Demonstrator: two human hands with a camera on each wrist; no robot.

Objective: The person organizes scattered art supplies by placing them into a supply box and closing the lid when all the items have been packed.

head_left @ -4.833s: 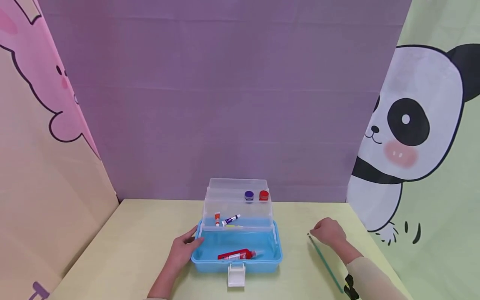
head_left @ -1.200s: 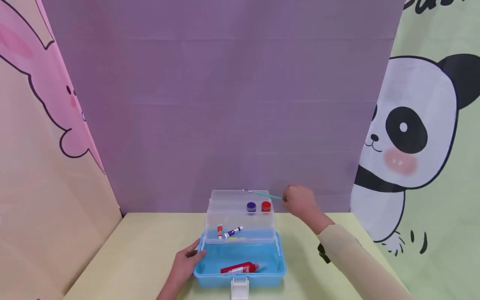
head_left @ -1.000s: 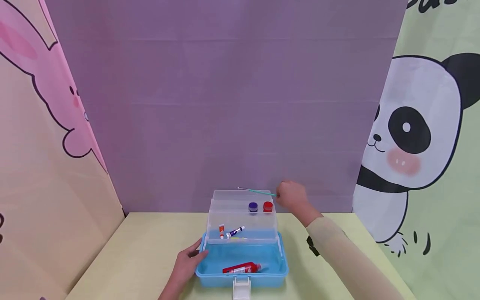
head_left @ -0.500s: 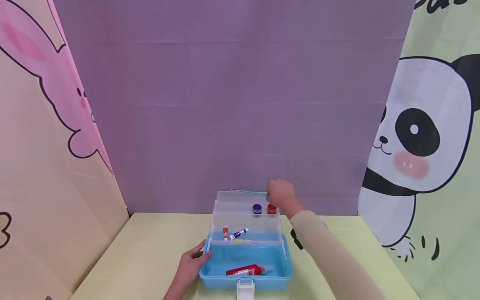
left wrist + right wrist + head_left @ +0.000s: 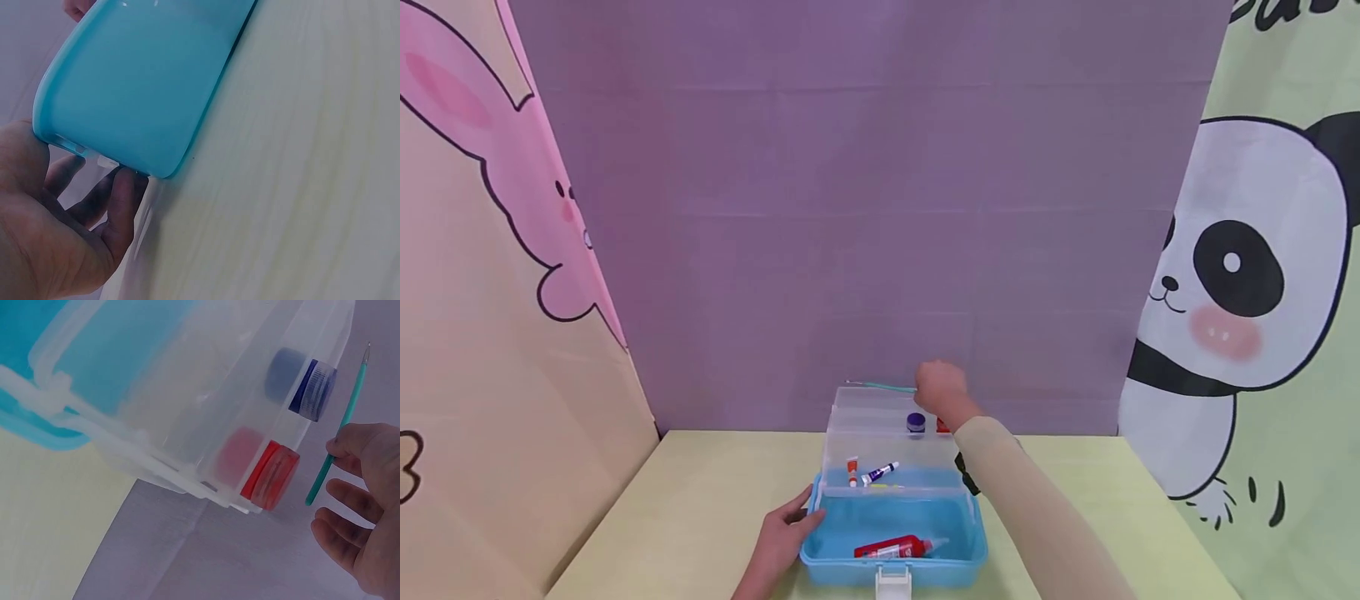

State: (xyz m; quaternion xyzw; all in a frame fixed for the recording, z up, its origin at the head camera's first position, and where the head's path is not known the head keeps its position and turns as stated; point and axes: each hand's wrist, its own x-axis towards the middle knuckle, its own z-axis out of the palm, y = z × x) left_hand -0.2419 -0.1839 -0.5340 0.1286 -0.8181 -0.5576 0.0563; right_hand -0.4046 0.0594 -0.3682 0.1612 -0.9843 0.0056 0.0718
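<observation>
A blue storage box [image 5: 842, 573] with clear raised trays [image 5: 880, 454] stands on the table. My left hand [image 5: 777, 537] grips its left end, thumb over the rim and fingers beneath, as the left wrist view shows. Above the top tray, my right hand [image 5: 942, 387] pinches a thin teal paintbrush [image 5: 353, 397] between thumb and finger; its metal end points left. A purple-lidded jar [image 5: 916, 422] and a red-lidded jar [image 5: 273, 476] sit in the top tray. In the tray below lie an orange tube [image 5: 852, 472] and a purple-and-white tube [image 5: 880, 473].
A red tube [image 5: 895, 547] lies in the box's base. A white latch [image 5: 893, 583] hangs at the front. Behind the pale table [image 5: 722, 483] rises a purple backdrop [image 5: 775, 250], with printed cloth walls at both sides.
My right hand picked the paintbrush up from the table's right side and carried it over the top tray, moving steadily left. The left hand keeps its hold on the box.
</observation>
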